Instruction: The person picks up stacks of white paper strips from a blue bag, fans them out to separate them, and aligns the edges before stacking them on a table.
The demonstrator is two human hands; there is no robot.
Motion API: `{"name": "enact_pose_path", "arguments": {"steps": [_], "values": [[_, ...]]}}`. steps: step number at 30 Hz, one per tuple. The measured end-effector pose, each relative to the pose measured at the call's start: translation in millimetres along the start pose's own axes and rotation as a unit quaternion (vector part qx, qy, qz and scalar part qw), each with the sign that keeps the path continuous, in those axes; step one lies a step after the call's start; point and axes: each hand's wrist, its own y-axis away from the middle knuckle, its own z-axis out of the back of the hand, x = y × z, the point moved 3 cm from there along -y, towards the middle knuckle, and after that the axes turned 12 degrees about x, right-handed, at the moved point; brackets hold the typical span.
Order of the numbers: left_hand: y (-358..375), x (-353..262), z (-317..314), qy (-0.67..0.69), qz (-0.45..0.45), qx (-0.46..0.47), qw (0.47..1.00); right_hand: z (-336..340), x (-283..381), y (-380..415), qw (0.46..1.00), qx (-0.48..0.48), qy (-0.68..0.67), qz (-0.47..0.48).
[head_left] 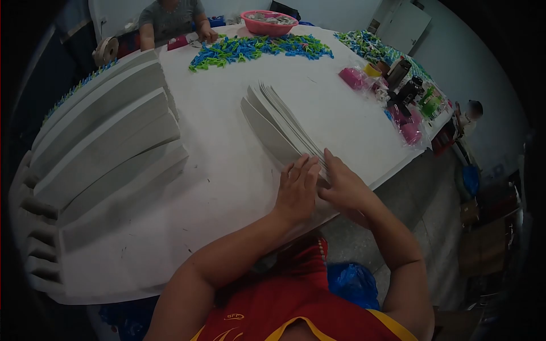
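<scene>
A thin stack of pale grey-white sheets [284, 125], like paper or card, stands on edge on the white table, its far end fanned apart. My left hand [297, 186] has its fingers bent over the near end of these sheets. On the other side, my right hand [344, 184] grips the same end, thumb and fingers around it. The fingertips of both hands are close together and partly hide the sheet ends. To the left, several larger bundles of similar sheets [122, 133] stand in curved rows.
Blue and green clips [261, 50] lie heaped at the far side, by a pink basin [269, 23]. Another person [170, 25] works there. Bottles [399, 73] and pink items in plastic [409, 125] crowd the right edge. A blue bag [352, 284] is below the table [216, 187].
</scene>
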Motion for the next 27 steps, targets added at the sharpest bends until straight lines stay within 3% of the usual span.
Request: {"name": "enact_pose_path", "arguments": {"steps": [1, 3, 6, 12, 16, 18, 22, 26, 27], "values": [[0, 1, 1, 0.001, -0.002, -0.002, 1.000, -8, 4, 0, 1.000, -0.002, 0.002, -0.001], [-1, 6, 2, 0.028, -0.009, -0.002, 1.000, -21, 2, -5, 0.992, -0.095, 0.086, -0.004], [-3, 8, 5, 0.013, -0.029, -0.011, 0.999, -25, -5, -16, 0.991, -0.084, 0.084, -0.058], [8, -2, 37, -0.105, -0.032, -0.007, 0.994, -4, 24, 26, 0.984, -0.135, 0.112, 0.019], [26, -18, 111, -0.126, -0.036, 0.015, 0.991, 11, 53, 70, 0.985, -0.109, 0.113, 0.076], [44, -27, 150, -0.202, -0.078, 0.038, 0.975, 18, 72, 87, 0.977, -0.092, 0.139, 0.136], [93, -47, 232, -0.292, -0.041, 0.108, 0.950, 13, 102, 94, 0.956, -0.074, 0.160, 0.235], [156, -47, 276, -0.253, 0.183, 0.268, 0.911, -14, 137, 59, 0.932, -0.024, 0.165, 0.321], [171, -44, 284, -0.255, 0.183, 0.271, 0.910, -23, 146, 46, 0.920, -0.015, 0.164, 0.356]]}}
